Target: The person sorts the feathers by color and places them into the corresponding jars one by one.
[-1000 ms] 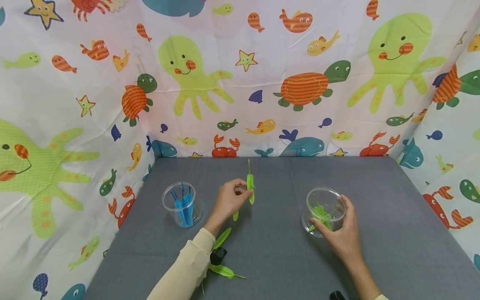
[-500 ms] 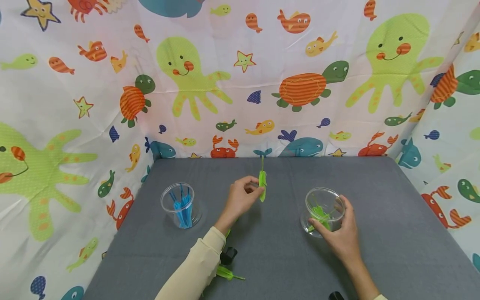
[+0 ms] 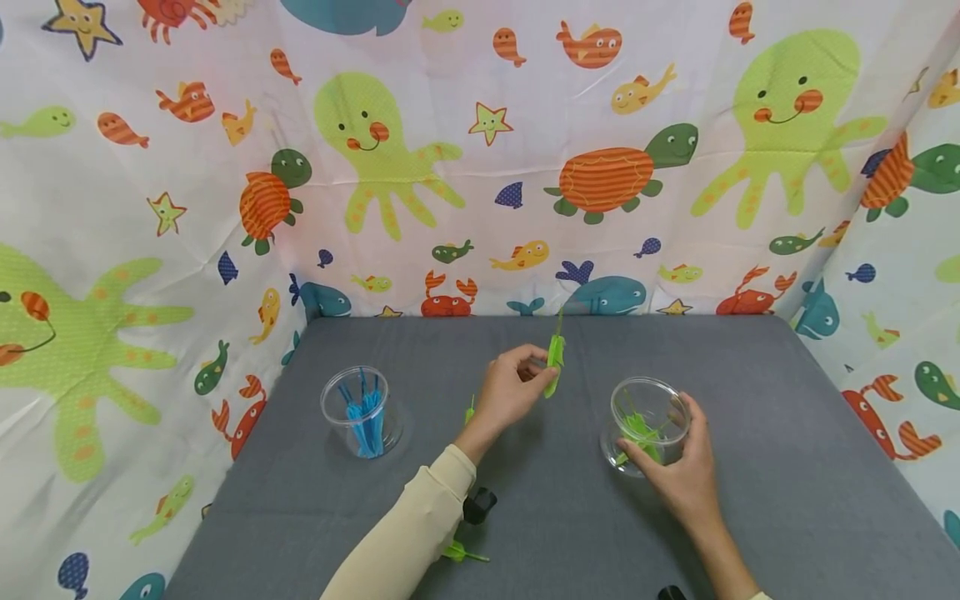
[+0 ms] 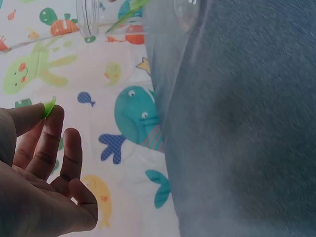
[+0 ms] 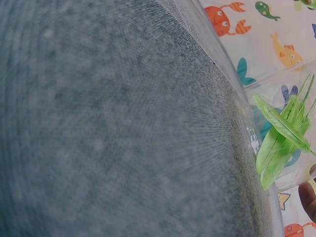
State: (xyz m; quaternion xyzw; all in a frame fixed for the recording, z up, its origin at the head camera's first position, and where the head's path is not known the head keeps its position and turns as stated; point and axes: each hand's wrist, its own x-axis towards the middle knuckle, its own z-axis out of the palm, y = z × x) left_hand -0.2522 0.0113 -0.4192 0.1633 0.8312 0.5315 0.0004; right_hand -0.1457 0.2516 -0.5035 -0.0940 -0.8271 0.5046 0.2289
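My left hand [image 3: 512, 390] pinches a green feather [image 3: 555, 364] between thumb and fingertips, quill pointing up, over the middle of the table. In the left wrist view only a small green piece of the feather [image 4: 49, 106] shows at the fingertips. My right hand [image 3: 688, 471] grips a clear plastic cup [image 3: 651, 380] from its right side, thumb at the front. Several green feathers [image 3: 639, 432] stand inside this cup; the right wrist view shows these green feathers [image 5: 284, 136] through its wall. The held feather is left of the cup, apart from it.
Farther left stands another clear cup [image 3: 392, 433] with several blue feathers [image 3: 367, 427]. Loose green feathers lie on the grey table [image 3: 285, 517]: one feather [image 3: 469, 413] behind my left wrist, another feather [image 3: 463, 553] partly under the sleeve [image 3: 408, 533]. A sea-animal curtain [image 3: 480, 192] surrounds the table.
My left hand has moved right with the green feather, closer to the cup in my right hand; the feather now tilts slightly. The right hand and cup have stayed in place.
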